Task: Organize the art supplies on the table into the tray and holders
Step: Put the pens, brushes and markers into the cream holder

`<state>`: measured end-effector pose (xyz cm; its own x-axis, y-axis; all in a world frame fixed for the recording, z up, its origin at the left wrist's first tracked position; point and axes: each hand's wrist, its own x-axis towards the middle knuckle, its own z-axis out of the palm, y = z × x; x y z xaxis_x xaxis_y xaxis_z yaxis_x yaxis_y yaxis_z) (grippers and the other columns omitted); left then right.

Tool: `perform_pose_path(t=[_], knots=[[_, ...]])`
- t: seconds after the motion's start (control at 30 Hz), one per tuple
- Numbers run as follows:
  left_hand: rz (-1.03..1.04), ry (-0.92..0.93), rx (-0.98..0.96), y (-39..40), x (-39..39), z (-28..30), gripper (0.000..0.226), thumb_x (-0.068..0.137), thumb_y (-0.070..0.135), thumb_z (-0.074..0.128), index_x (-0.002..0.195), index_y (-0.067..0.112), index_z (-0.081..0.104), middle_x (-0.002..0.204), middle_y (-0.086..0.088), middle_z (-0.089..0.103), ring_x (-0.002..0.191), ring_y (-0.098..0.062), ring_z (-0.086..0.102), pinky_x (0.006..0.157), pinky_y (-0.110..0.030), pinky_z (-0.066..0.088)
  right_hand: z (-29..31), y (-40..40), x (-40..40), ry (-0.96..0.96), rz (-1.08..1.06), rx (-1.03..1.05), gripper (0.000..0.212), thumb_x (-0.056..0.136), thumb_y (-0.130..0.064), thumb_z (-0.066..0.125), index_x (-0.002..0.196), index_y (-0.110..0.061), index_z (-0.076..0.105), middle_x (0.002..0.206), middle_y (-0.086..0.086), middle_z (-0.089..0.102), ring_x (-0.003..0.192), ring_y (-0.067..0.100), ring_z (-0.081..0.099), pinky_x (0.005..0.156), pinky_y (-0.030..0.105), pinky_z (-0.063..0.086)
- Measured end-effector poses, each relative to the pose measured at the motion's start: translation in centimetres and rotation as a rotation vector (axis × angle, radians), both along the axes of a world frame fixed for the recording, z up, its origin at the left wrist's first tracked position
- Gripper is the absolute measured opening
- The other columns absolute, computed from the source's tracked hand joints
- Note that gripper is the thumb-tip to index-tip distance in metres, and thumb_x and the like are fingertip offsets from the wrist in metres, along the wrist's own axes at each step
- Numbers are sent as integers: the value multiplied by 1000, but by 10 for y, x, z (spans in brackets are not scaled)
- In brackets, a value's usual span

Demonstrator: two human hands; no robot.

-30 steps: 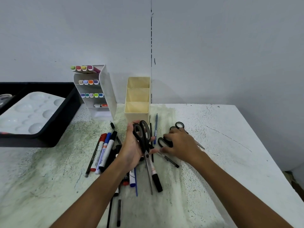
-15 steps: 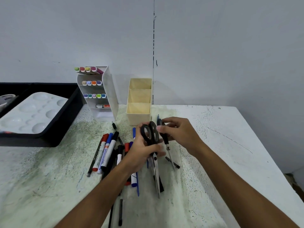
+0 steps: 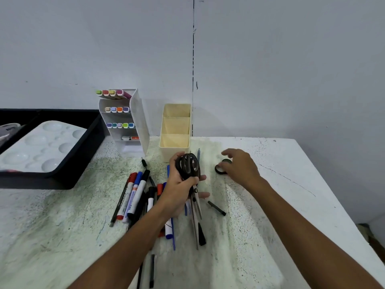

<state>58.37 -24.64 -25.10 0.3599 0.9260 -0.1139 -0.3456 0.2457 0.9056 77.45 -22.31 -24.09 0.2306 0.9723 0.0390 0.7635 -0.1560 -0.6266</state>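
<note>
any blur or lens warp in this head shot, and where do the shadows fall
Head view: wide-angle warp bows the table's far edge and splays both forearms toward the corners; soft, even lighting with no hard glare; faint shadows lie beneath the right hand and behind the cream holder; the left hand gripping the scissors looks slightly soft, and the marker labels are too blurred to read.

The bench (image 3: 291,184) looks like matt white painted board, rough and speckled with greenish stains. The scissors (image 3: 188,166) have glossy black plastic handles and dull grey metal blades. The cream holder (image 3: 175,151) is smooth matt plastic; the black tray (image 3: 83,155) is matt plastic, and the white palette (image 3: 37,144) glossy.
</note>
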Motion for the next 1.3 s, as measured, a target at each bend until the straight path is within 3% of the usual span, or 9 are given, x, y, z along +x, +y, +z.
perform_pose_path(t=[0.17,0.33,0.53,0.7,0.8,0.9,1.03,1.13,1.3], knots=[[37,34,25,5,-3,-1,79,92,-16,45,128,53,33,134,-12,43,106,-34,65,70,-55,57,-37,0,6,-416,36,-141,33,89,-50,54,114,-28,57,115,3,57,115,31,44,89,42,35],[34,62,38,7,-7,-1,74,92,-14,47,117,55,39,133,-11,44,106,-34,66,76,-58,56,-44,1,3,-532,49,-52,38,93,-51,48,120,-26,57,121,3,58,116,27,45,89,38,36],[46,102,100,15,-14,2,65,92,-14,46,117,46,39,133,-15,41,106,-35,65,75,-57,56,-41,9,2,-516,70,-47,39,91,-54,53,108,-19,60,106,4,62,107,25,50,79,35,43],[74,131,184,32,-21,19,63,93,-13,46,119,43,36,132,-13,42,107,-32,65,75,-56,57,-22,18,-3,-275,79,-5,24,86,-39,65,86,-16,59,81,1,60,78,21,57,54,26,37],[105,163,262,50,-22,41,63,93,-12,47,117,45,35,129,-9,44,110,-34,62,75,-55,58,5,28,-12,38,59,118,31,83,-33,71,106,-13,67,95,0,65,83,16,61,68,27,47],[163,185,406,75,-19,67,62,92,-12,47,117,43,34,126,-9,45,113,-37,59,73,-54,58,42,45,-24,336,65,217,42,85,-30,70,124,-19,59,109,-1,63,86,13,62,71,20,51],[282,228,578,110,-10,106,60,94,-12,42,125,38,28,124,3,47,112,-23,62,75,-45,60,89,74,-37,586,145,341,46,81,-30,66,126,-31,55,108,-1,62,92,19,66,89,43,56],[370,256,709,133,-2,128,56,93,-10,42,130,30,26,118,16,48,113,-17,60,78,-43,59,115,93,-41,699,160,449,38,88,-13,63,124,-23,56,104,2,62,89,19,67,89,45,56],[523,305,867,172,8,142,56,92,-9,43,130,29,26,104,43,52,99,-7,61,80,-50,57,123,116,-42,707,146,534,35,89,-12,64,122,-21,56,103,-7,62,91,19,67,91,46,54]])
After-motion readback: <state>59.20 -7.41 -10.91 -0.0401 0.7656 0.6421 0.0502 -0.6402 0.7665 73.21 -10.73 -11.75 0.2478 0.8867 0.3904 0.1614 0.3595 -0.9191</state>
